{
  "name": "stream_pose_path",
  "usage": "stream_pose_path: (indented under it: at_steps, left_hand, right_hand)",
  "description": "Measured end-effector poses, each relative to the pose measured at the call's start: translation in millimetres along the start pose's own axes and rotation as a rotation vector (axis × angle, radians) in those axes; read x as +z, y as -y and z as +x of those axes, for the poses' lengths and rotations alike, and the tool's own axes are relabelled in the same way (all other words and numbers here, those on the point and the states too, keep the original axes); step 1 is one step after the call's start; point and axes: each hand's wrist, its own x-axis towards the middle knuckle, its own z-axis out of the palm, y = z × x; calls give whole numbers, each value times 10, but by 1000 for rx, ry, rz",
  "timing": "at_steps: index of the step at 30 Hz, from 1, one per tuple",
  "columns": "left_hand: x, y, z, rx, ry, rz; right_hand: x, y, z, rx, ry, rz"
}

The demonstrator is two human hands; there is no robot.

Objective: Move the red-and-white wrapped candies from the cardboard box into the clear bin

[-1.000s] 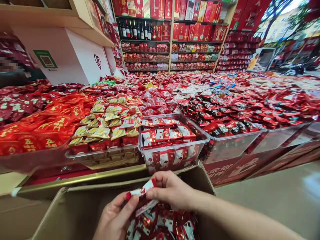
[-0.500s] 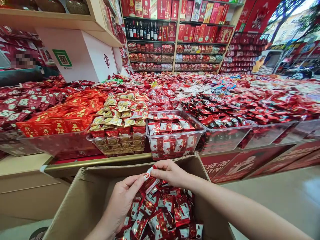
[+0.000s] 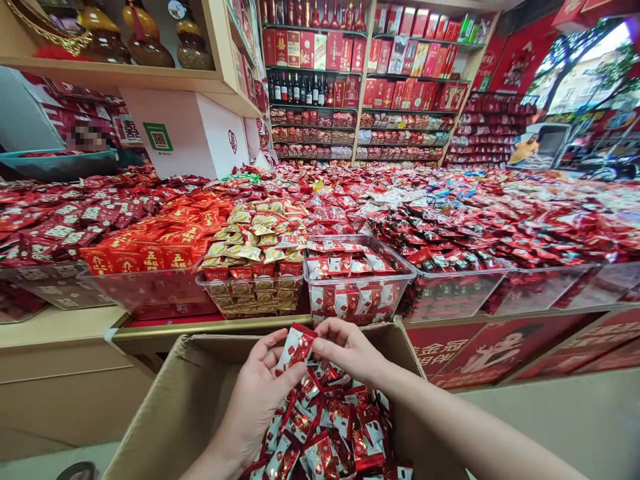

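Observation:
A small red-and-white candy packet (image 3: 296,348) is held up over the cardboard box (image 3: 150,413), its printed face toward me. My left hand (image 3: 265,387) grips it from the left, thumb in front and fingers behind. The fingertips of my right hand (image 3: 347,350) pinch its right edge. Below both hands, many loose red-and-white packets (image 3: 325,427) lie jumbled in the box. Just past the box's far edge stands a clear plastic bin (image 3: 360,293) with similar packets stacked in rows.
More clear bins line the counter: orange-red packets (image 3: 155,247) and gold durian packets (image 3: 255,240) to the left, dark red packets (image 3: 450,243) to the right. Shelves with boxes and bottles (image 3: 300,90) stand behind. A person (image 3: 525,150) is visible at far right.
The packet has turned from edge-on to face me, and my left hand has opened out around it. The view has tilted up slightly and shifted left.

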Motion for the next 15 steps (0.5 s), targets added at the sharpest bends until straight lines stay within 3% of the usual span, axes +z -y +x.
stream_pose_path:
  at_steps: [3,9,15]
  left_hand:
    - [74,1,-8,31,-24,19]
    - [96,23,-50,-33,-38,59]
    - [56,96,-22,-46,-1,151]
  right_hand:
    - [26,-3,17,94,64,-5]
    - [-33,-23,62,125,-59,101]
    - [20,-16,12,42,79,-120]
